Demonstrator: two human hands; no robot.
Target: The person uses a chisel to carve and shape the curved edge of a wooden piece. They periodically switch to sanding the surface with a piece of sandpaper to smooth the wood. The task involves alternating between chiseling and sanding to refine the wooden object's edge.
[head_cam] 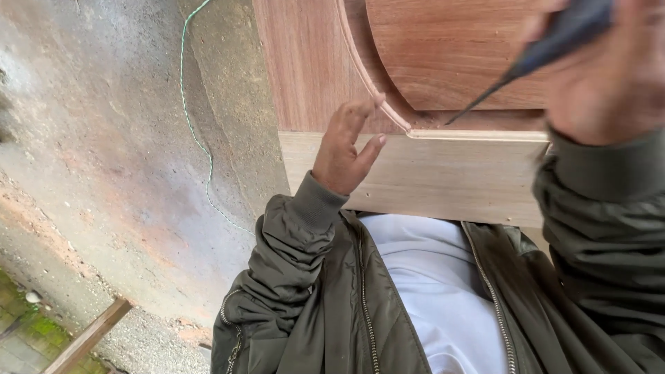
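A reddish-brown wooden panel (312, 62) with a raised rounded inset (457, 48) lies in front of me, its lower part a paler board (443, 176). A thin pale curved trim strip (377, 97) runs along the inset's edge. My left hand (343, 149) rests on the panel with its fingertips pressing that strip. My right hand (613, 69), close to the camera at the upper right, grips a dark-handled pointed tool (547, 45). The tool's thin metal tip touches the groove near the trim's corner. I wear an olive jacket over a white shirt.
Rough grey concrete ground (104, 138) fills the left side, with a thin green cord (190, 118) trailing across it. A wooden batten (86, 339) and mossy paving (31, 332) sit at the bottom left corner.
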